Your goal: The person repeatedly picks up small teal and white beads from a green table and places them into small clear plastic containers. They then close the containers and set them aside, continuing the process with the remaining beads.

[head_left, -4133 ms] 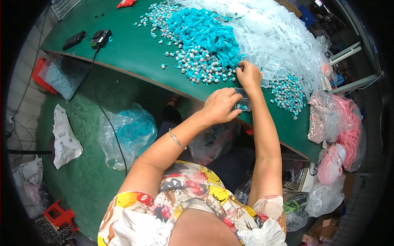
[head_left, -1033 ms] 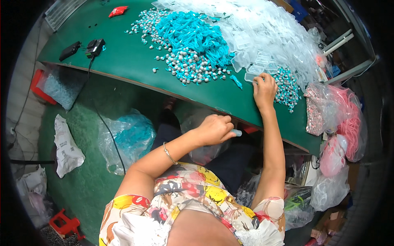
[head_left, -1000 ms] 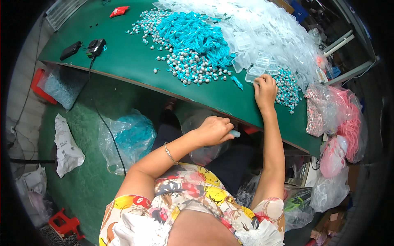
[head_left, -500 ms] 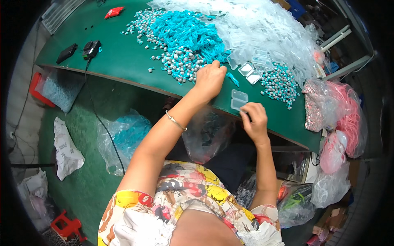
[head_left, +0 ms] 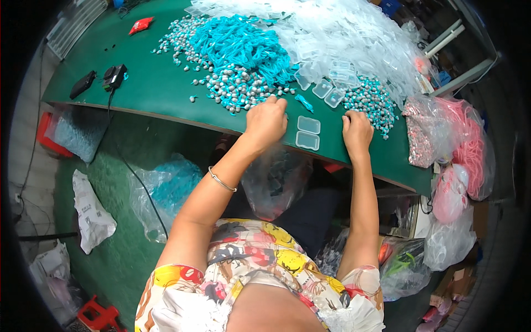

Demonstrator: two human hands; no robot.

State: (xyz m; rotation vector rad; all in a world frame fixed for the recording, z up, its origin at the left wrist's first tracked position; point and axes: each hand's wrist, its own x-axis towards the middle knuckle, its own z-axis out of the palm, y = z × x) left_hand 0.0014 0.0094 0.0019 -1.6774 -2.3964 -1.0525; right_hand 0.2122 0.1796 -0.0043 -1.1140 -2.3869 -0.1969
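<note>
My left hand (head_left: 266,121) is closed at the near edge of a pile of small grey-and-turquoise plugs (head_left: 235,88); what its fingers hold, if anything, is hidden. Beside it an open clear plastic case (head_left: 308,133) lies flat near the table's front edge, both halves facing up. My right hand (head_left: 358,133) has its fingers curled by the left side of a second heap of plugs (head_left: 373,102), and its fingertips are partly hidden. Between the hands, farther back, lie a small turquoise cord bundle (head_left: 304,103) and another open clear case (head_left: 328,93).
Behind the plugs rises a heap of turquoise cords (head_left: 240,44), with a large mound of clear cases (head_left: 343,33) to its right. A black device (head_left: 114,76) with a cable and a red packet (head_left: 141,25) sit at left. Bags with pink cords (head_left: 460,144) crowd the right end.
My right hand has let go of the clear case and moved right to the second heap of plugs. My left hand has drawn back toward me, away from the pile's right side.
</note>
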